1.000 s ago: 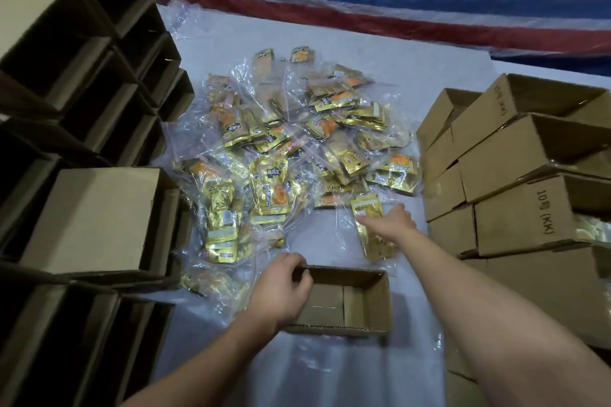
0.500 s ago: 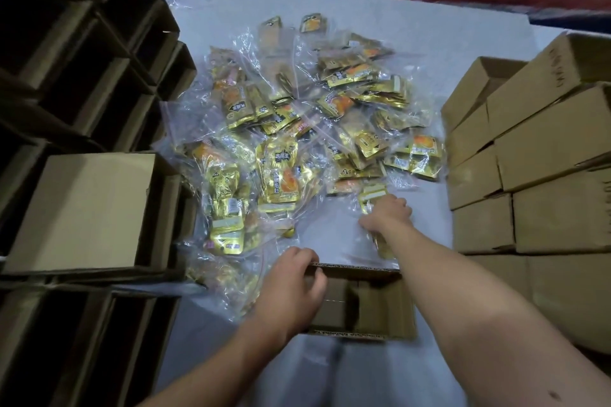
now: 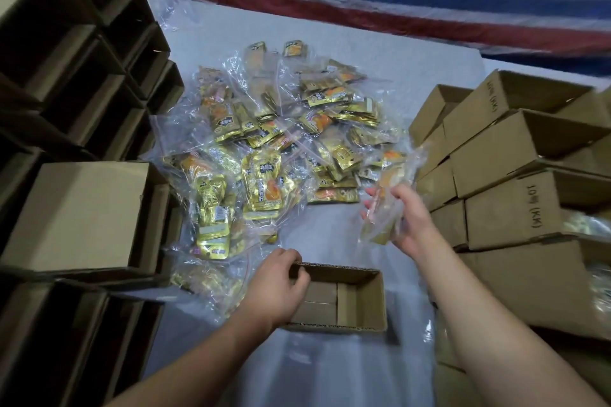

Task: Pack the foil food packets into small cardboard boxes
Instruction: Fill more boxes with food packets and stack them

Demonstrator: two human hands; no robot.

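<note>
Black print reading "10号 (KK)" is running sideways down the cardboard box (image 3: 515, 208) just beyond my right hand's fingers (image 3: 405, 195). The same kind of mark is showing on a higher box (image 3: 486, 106) further out past those fingers, too blurred for me to be sure of. Foil packets (image 3: 263, 185) out ahead of my left hand's fingers (image 3: 287, 256) are carrying bold dark characters on gold, but I'm not managing to read them.

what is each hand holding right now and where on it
The right hand grips a clear plastic bag of gold foil packets along its right edge. The left hand holds the open brown cardboard box at its far-left corner.
</note>
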